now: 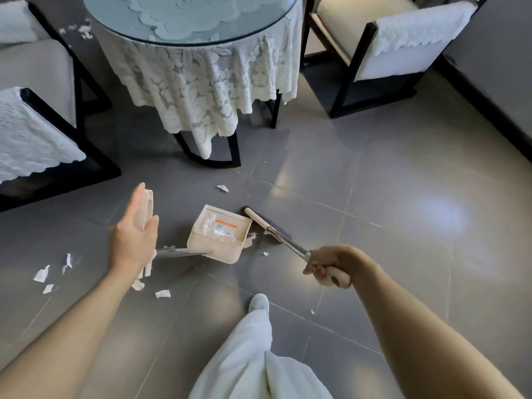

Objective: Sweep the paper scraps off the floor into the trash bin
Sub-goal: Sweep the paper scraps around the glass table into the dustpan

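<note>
A: Trouser leg (259, 361) and shoe (259, 302) at 6 o'clock, nearest the lens. Hands next?

B: Right hand (326, 264) at 4 o'clock, fist closed round the cream grip of the broom (269, 227). Left hand (133, 237) at 8 o'clock, fingers nearly straight, thumb out, loosely wrapped on the cream top of the dustpan handle (145, 211); how firm the hold is, can't tell.

A: Key relation?

B: Broom shaft runs from the right hand up toward 11 o'clock; brush head sits on the floor just beside the right edge of the dustpan (220, 234), touching or nearly so. One torn scrap (250, 239) lies right at that edge, between brush and pan, and a smaller bit (265, 254) sits just below it. Right hand is nearer those. Pan already holds some white scraps.

A: Rest of the paper?

B: Cluster (43, 273) at 8 o'clock, left of the left hand, well apart from the brush, on the far side of the pan. More scraps under the left wrist (162, 293). One piece (222, 188) at 12 o'clock beyond the pan, a speck (312, 311) near the shoe, a pile (82, 30) far off at 11 o'clock behind the table.

A: Obstacles?

B: Round table with lace cloth (201, 82), its legs close to the 12 o'clock piece; armchairs (388, 53) either side. Trash bin not visible. My read: sweep is mid-way.
</note>
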`<action>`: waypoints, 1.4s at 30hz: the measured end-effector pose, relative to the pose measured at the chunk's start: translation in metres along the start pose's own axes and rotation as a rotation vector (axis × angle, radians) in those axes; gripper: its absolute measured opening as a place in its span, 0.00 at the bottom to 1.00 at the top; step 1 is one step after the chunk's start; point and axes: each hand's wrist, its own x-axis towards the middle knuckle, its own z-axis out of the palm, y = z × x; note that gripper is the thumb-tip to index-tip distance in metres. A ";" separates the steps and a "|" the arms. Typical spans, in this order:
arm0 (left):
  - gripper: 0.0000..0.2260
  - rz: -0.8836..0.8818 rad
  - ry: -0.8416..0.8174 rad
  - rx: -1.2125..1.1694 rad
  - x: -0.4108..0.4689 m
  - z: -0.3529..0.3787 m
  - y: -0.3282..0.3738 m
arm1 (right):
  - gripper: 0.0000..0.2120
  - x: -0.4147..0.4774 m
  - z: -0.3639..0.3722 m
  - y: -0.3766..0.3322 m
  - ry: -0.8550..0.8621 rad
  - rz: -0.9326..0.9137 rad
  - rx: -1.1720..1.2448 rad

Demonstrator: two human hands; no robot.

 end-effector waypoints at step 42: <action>0.29 0.314 -0.560 -0.025 -0.088 -0.106 -0.141 | 0.11 -0.031 0.310 0.225 0.357 -0.191 1.136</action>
